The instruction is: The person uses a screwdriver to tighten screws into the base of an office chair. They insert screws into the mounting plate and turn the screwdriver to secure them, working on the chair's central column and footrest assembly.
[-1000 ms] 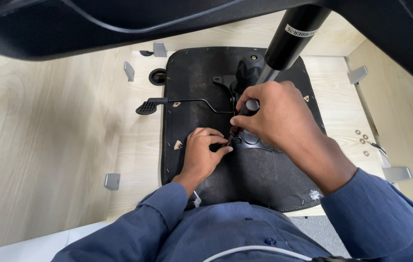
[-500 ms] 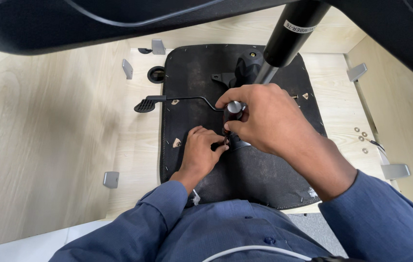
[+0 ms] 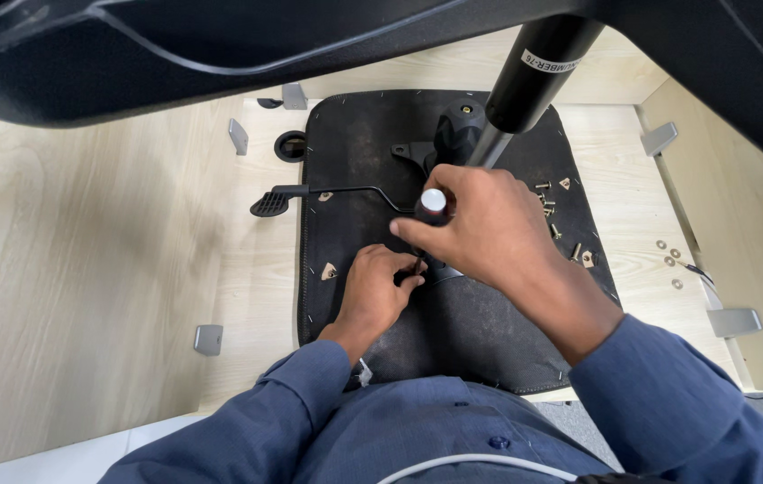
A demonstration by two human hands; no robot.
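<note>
I see my right hand (image 3: pixel 489 237) wrapped around a screwdriver with a black handle and a pale round cap (image 3: pixel 433 204), its fingers clamped on the handle so that only the cap and a little of the dark grip show above them. The tool stands nearly upright, its shaft running down below those fingers to the black fabric-covered underside of a chair seat (image 3: pixel 355 143), which lies flat on the pale wooden surface (image 3: pixel 86 269).

My left hand (image 3: pixel 374 291) sits just below and to the left of the right-hand fingers, resting on the seat underside. Its fingers are drawn together around the lower end of the screwdriver, pinching at the spot where the tip meets the seat; I cannot tell whether they hold the shaft alone or a small fastener as well, since the right hand covers much of it.

Just above the right-hand fingers is a black metal tilt mechanism (image 3: pixel 453 134) fixed to the seat, and from it a black gas cylinder (image 3: pixel 534 76) rises toward the camera. A thin black lever with a flat paddle end (image 3: pixel 271 203) runs off to the left of the fingers, past the seat edge. To the right of the right-hand knuckles a scatter of small silver screws (image 3: pixel 547 208) lies on the seat. Farther right, well apart from both hands, a few small metal washers (image 3: pixel 671 259) rest on the surface. Grey metal corner brackets (image 3: pixel 208 339) sit on the surface around the seat.
</note>
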